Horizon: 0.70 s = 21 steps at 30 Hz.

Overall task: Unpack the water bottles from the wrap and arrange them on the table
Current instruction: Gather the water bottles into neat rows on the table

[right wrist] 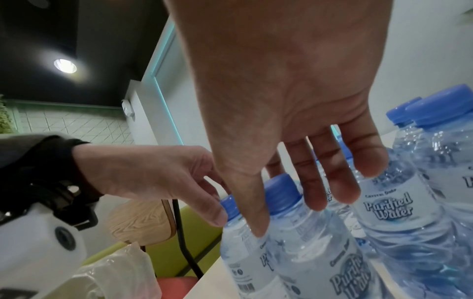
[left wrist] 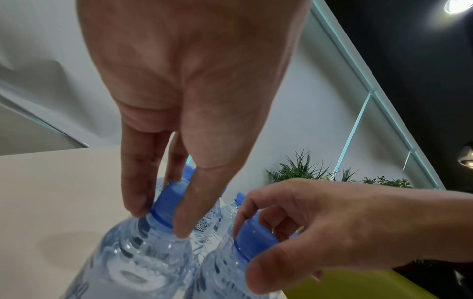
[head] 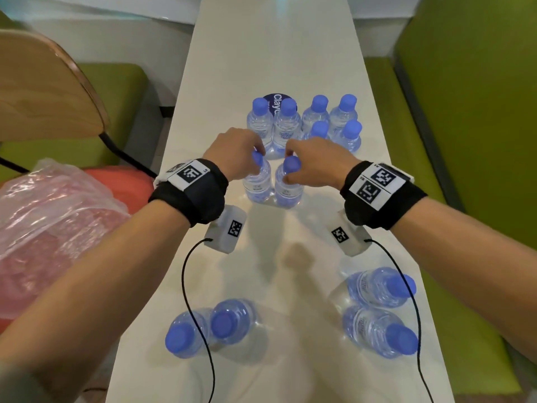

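Note:
Two clear water bottles with blue caps stand side by side in the middle of the white table point(head: 261, 53). My left hand point(head: 258, 162) pinches the cap of the left bottle point(head: 257, 183); in the left wrist view its fingers point(left wrist: 138, 202) and thumb close round that cap point(left wrist: 167, 199). My right hand point(head: 288, 170) grips the cap of the right bottle point(head: 287, 191), and the right wrist view shows the right hand point(right wrist: 286, 216) over the cap point(right wrist: 281, 194). Several more bottles point(head: 316, 120) stand grouped just behind. The crumpled plastic wrap point(head: 52, 228) lies off the table at the left.
Two bottles point(head: 203, 327) are near the front left of the table and two more point(head: 377, 306) near the front right. A round blue sticker point(head: 274, 101) lies behind the group. A wooden chair point(head: 43, 88) stands at the left, and green benches point(head: 465, 112) flank the table.

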{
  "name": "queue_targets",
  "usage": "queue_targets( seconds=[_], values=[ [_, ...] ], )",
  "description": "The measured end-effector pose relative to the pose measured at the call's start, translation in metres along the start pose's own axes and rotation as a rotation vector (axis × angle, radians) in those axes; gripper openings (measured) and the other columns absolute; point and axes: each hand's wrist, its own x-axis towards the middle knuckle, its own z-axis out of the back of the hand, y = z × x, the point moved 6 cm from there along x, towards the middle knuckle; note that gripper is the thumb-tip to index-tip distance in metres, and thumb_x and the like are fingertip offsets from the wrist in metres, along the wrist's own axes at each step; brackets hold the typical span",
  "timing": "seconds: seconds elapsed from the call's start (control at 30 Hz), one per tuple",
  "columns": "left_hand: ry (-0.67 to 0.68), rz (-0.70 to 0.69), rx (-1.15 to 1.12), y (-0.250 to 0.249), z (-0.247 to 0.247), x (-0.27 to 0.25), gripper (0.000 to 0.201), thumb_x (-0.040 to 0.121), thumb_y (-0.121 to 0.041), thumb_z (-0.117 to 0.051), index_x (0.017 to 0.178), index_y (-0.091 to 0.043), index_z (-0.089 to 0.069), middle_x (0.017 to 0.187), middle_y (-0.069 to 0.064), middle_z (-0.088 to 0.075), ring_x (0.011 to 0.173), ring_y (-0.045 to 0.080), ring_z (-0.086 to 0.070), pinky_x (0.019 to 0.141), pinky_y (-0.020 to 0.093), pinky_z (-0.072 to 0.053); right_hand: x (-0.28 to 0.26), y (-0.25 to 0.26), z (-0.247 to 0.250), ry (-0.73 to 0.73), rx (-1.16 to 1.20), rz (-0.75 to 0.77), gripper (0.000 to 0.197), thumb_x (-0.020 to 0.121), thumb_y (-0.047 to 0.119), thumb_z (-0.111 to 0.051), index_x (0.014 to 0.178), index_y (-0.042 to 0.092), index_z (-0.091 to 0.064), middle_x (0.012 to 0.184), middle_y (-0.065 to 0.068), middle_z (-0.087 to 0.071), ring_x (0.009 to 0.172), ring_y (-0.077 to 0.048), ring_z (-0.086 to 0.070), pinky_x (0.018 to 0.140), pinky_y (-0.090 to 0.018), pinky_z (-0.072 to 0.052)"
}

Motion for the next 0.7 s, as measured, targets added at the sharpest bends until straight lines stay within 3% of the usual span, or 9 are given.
queue_targets(
  seconds=[0.13,0.3,0.37,0.5,0.7],
  values=[
    [0.005,0.005,-0.005,0.001,0.0,0.001,0.031,0.077,-0.021,-0.074,0.107,-0.022,-0.069,0.108,0.005,-0.068,0.093,0.027,-0.061,0.072,0.028,-0.036,-0.002,-0.001,0.002,-0.011,-0.035,0.022,0.036,0.087,0.033,-0.063,0.118,0.017,-0.057,0.104,-0.008,-0.063,0.082,-0.025,-0.051,0.07,-0.032,-0.041],
    [-0.009,0.043,-0.058,0.008,0.001,-0.001,0.041,0.073,-0.039,-0.08,0.104,-0.017,-0.066,0.103,0.006,-0.066,0.093,0.026,-0.059,0.075,0.03,-0.04,-0.002,-0.003,0.005,-0.062,-0.07,-0.031,0.043,0.082,0.049,-0.068,0.105,0.014,-0.06,0.092,-0.004,-0.059,0.08,-0.024,-0.054,0.069,-0.034,-0.047],
    [0.011,0.026,-0.051,0.009,0.002,-0.002,0.043,0.073,-0.037,-0.081,0.108,-0.018,-0.066,0.106,0.005,-0.065,0.094,0.024,-0.058,0.076,0.03,-0.04,-0.002,-0.003,0.005,-0.054,-0.051,-0.012,0.042,0.081,0.048,-0.07,0.109,0.018,-0.061,0.094,-0.003,-0.06,0.081,-0.022,-0.053,0.07,-0.034,-0.047],
    [0.069,-0.062,-0.017,0.006,0.003,-0.005,0.04,0.074,-0.013,-0.078,0.112,-0.024,-0.069,0.106,0.0,-0.067,0.084,0.019,-0.054,0.076,0.027,-0.039,-0.002,-0.003,0.002,-0.041,-0.013,0.029,0.037,0.085,0.039,-0.069,0.117,0.022,-0.062,0.099,-0.004,-0.063,0.082,-0.021,-0.051,0.07,-0.033,-0.045],
    [-0.065,0.001,-0.06,0.012,0.006,-0.005,0.039,0.07,-0.033,-0.083,0.105,-0.021,-0.07,0.1,0.003,-0.07,0.082,0.02,-0.054,0.073,0.027,-0.037,0.002,-0.003,-0.003,-0.123,0.034,-0.003,0.036,0.086,0.042,-0.067,0.112,0.018,-0.062,0.088,-0.003,-0.054,0.08,-0.024,-0.051,0.068,-0.031,-0.041]
  ],
)
